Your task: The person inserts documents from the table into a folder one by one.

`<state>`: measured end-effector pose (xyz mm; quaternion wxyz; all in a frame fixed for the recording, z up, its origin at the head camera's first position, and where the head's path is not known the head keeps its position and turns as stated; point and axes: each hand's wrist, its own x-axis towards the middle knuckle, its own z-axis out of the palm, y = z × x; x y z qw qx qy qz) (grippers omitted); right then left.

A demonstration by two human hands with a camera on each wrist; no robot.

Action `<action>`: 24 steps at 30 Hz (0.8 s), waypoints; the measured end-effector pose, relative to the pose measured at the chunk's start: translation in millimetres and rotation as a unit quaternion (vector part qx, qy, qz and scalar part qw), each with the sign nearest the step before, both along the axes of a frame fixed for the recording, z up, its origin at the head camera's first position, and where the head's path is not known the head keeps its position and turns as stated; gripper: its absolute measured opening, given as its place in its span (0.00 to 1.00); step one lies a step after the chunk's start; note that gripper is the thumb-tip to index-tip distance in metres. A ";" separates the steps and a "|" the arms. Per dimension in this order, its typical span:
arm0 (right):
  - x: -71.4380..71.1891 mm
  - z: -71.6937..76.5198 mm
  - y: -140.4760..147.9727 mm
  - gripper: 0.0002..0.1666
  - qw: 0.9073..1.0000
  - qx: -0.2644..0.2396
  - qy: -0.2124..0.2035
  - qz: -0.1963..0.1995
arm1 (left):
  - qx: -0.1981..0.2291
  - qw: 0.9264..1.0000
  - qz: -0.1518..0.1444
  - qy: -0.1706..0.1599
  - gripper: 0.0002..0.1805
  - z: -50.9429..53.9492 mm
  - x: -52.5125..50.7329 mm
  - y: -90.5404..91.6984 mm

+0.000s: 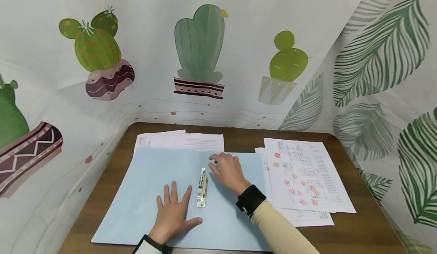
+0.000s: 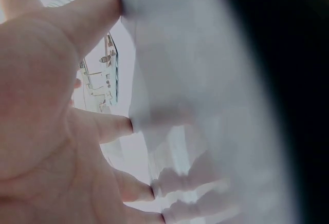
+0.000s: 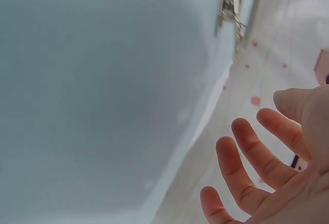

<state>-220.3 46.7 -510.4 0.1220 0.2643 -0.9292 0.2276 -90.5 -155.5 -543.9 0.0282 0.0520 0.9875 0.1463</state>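
A light blue folder (image 1: 136, 189) lies spread flat on the table. Its metal lever clip (image 1: 202, 191) sits near the centre fold, also seen at the upper edge of the right wrist view as a shiny clip (image 3: 231, 8). On the folder's left half rests the left hand (image 1: 173, 215), fingers spread and straight, the thumb pointing toward the clip's lower end. Above the folder, right of the clip's upper end, is the right hand (image 1: 230, 172). Its fingers are loosely bent with nothing between them, as the right wrist view shows.
Printed sheets (image 1: 201, 142) stick out from behind the folder's top edge. To the right, a stack of papers with red stamps (image 1: 307, 178) lies partly beside the folder's edge. The brown table (image 1: 355, 235) meets a cactus-print cloth (image 1: 239, 113) at the back.
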 end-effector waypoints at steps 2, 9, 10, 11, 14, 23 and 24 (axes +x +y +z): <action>0.5 5.4 3.4 0.13 1.000 -0.006 0.004 0.000 | -0.005 1.000 0.001 0.005 0.61 1.6 1.7 -1.7; -2.8 18.9 22.3 0.15 0.999 -0.030 0.033 -0.017 | -0.003 1.000 0.002 0.002 0.60 1.0 2.4 -4.4; -3.0 20.8 26.1 0.15 0.998 -0.036 0.037 -0.020 | -0.001 1.000 0.002 0.001 0.60 0.7 2.3 -4.4; -3.3 23.0 30.0 0.15 0.998 -0.043 0.037 -0.025 | 0.001 1.000 0.002 -0.001 0.60 -0.2 2.2 -4.4; -4.9 28.9 43.8 0.16 0.996 -0.062 0.040 -0.041 | 0.003 1.000 0.002 -0.005 0.60 -1.1 1.9 -3.8; -12.0 32.5 104.1 0.18 0.991 -0.081 0.029 -0.104 | 0.008 1.000 0.002 -0.010 0.60 2.4 1.8 0.1; -12.4 32.8 111.3 0.18 0.990 -0.079 0.025 -0.114 | 0.009 1.000 0.002 -0.010 0.60 2.2 1.9 0.5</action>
